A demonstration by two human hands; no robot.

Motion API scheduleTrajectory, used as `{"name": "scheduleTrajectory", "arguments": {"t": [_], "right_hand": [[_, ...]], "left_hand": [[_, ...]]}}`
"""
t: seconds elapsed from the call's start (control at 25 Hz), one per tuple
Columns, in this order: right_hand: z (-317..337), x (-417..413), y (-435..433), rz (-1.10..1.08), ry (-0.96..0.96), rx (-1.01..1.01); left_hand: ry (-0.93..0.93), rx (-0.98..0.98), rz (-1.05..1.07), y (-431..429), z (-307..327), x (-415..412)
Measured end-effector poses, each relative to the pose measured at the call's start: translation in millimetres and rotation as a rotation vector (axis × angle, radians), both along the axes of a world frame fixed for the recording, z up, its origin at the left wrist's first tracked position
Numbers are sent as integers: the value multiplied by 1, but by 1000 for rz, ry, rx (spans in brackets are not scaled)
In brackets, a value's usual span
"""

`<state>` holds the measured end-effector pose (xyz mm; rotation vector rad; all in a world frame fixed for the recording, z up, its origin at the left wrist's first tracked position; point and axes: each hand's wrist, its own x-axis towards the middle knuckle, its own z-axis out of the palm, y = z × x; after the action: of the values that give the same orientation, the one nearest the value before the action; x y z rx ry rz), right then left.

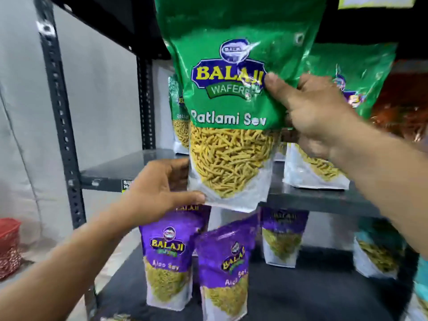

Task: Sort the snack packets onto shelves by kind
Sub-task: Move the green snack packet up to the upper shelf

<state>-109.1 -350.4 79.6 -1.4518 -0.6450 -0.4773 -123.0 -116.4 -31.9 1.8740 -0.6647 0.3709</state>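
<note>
A green Ratlami Sev packet [231,105] hangs upright in front of the middle shelf [308,199], held by both hands. My left hand [159,193] pinches its lower left corner. My right hand [317,114] grips its right edge, thumb on the front. Two more green Ratlami Sev packets stand on the middle shelf, one behind at the left [179,117] and one at the right [340,93]. Purple Aloo Sev packets [169,262] [225,272] [283,237] stand on the lower shelf [301,295].
The black metal rack has perforated uprights [60,112] at the left. A teal packet [375,251] stands at the right of the lower shelf and a reddish packet [403,107] on the middle shelf's right. A red mesh bag [9,246] lies on the floor at far left.
</note>
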Motion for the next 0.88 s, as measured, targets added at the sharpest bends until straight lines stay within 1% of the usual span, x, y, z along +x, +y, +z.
{"name": "scheduleTrajectory", "arguments": {"t": [0.16, 0.24, 0.44, 0.56, 0.68, 0.88], "right_hand": [[16, 44, 61, -8, 36, 34], [18, 60, 85, -8, 77, 34], [9, 100, 126, -85, 157, 27], [3, 121, 137, -101, 179, 6], [0, 137, 142, -116, 190, -8], [-3, 143, 143, -171, 197, 6]], "left_hand": [[21, 136, 124, 59, 27, 38], [37, 138, 177, 79, 33, 54], [92, 212, 347, 109, 27, 92], [114, 244, 410, 111, 20, 101], [101, 253, 423, 105, 20, 100], [139, 223, 395, 106, 19, 104]]}}
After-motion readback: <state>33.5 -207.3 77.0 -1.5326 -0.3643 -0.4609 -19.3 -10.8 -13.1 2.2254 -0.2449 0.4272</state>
